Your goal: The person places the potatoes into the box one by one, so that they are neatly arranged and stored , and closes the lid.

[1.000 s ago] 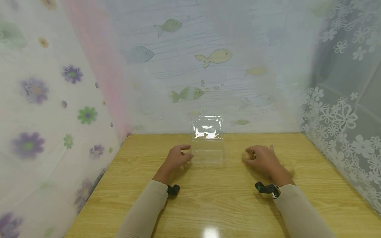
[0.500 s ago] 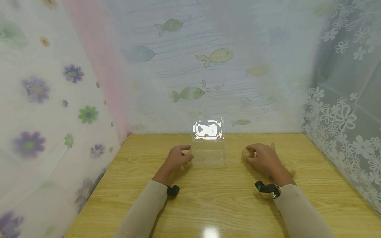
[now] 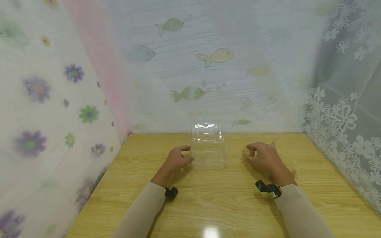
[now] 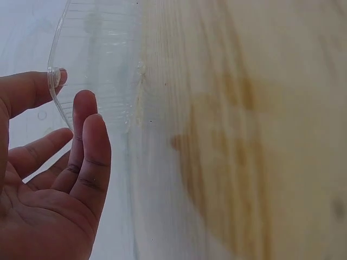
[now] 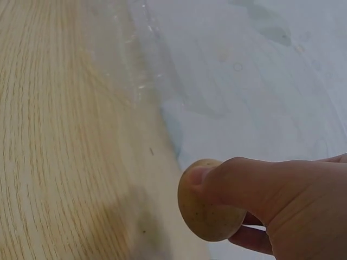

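A potato, light brown with small dark specks, is pinched between the thumb and fingers of my right hand. In the head view this hand is to the right of a clear plastic container, whose hinged lid is raised at the back. My left hand is at the container's left side. In the left wrist view its thumb is at the container's rim, while the other fingers are extended and hold nothing.
Another pale brown lump lies on the wooden table, partly hidden behind the right wrist. A fish-patterned sheet hangs at the table's back edge. Flowered sheets stand along both sides.
The container's lid shifts a little and its glare has shrunk. My right hand has risen very slightly with the potato. The left hand stays nearly still.
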{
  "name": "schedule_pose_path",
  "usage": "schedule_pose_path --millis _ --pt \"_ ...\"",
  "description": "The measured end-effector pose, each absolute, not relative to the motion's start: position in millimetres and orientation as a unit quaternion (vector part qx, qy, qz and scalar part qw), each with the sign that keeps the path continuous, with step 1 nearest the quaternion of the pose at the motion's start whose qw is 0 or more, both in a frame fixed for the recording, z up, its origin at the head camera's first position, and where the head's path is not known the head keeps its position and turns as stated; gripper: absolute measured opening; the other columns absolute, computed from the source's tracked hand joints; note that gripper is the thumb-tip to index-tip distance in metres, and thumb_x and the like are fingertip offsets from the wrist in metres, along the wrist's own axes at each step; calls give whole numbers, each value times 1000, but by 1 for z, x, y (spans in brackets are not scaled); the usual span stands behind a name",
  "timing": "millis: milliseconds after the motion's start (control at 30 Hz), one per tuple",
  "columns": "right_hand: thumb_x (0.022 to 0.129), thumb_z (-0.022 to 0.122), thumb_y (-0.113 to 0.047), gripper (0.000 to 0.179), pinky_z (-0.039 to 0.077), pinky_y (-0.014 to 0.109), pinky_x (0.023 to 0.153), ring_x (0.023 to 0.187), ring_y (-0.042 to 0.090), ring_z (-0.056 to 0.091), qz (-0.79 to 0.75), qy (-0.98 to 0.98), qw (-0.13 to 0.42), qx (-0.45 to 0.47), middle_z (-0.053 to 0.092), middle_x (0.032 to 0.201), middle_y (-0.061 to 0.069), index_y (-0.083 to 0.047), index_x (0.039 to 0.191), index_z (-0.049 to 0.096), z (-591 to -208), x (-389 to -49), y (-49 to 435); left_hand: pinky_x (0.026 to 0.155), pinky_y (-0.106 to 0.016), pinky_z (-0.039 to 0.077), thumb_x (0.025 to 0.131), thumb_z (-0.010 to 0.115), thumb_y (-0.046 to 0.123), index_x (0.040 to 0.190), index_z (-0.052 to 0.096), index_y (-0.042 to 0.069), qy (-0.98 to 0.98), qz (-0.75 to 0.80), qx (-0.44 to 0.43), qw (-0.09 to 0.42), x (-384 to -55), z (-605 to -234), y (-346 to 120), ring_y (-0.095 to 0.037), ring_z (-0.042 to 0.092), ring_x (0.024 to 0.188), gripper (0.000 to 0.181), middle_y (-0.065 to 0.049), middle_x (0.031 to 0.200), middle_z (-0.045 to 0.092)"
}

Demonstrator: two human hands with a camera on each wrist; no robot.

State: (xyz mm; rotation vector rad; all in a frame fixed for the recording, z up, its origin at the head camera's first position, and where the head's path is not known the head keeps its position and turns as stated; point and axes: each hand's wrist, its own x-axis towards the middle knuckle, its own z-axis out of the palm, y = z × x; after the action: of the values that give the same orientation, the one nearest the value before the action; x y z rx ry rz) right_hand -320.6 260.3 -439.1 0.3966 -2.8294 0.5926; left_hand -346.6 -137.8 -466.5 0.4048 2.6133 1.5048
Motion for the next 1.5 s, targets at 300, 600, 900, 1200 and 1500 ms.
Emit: schedule_pose_path --millis 300,600,900,1200,1500 --pt "86 86 -24 49 7 85 112 114 42 67 202 -960 126 148 74 122 16 -7 130 71 -436 -320 260 67 -35 59 95 76 26 152 52 8 868 471 148 60 -337 -464 -138 -21 73 77 64 -16 145 61" --pt "86 85 -27 51 9 83 113 109 40 69 195 -961 126 153 75 116 14 -6 130 71 -434 -320 260 65 -34 59 92 80 29 151 52 7 868 466 160 69 -327 -461 -136 -20 74 75 68 -20 126 68" --pt "87 85 -29 51 11 82 114 110 38 68 195 -960 128 153 74 118 15 -5 129 71 -432 -319 258 67 -34 60 90 83 29 149 52 5 862 466 183 77 -318 -462 -133 -18 73 75 71 -21 134 62" --pt "87 85 -29 50 12 81 114 111 38 68 193 -959 135 157 75 118 15 -5 128 71 -432 -320 257 73 -32 61 87 85 32 146 57 6 870 445 203 61 -309 -460 -129 -16 73 91 71 -13 155 49" --pt "88 84 -27 48 16 80 114 113 39 67 190 -959 140 158 73 122 16 -6 129 71 -429 -318 255 70 -27 61 86 86 31 146 56 1 877 420 226 60 -300 -458 -124 -14 73 90 73 -15 163 40"
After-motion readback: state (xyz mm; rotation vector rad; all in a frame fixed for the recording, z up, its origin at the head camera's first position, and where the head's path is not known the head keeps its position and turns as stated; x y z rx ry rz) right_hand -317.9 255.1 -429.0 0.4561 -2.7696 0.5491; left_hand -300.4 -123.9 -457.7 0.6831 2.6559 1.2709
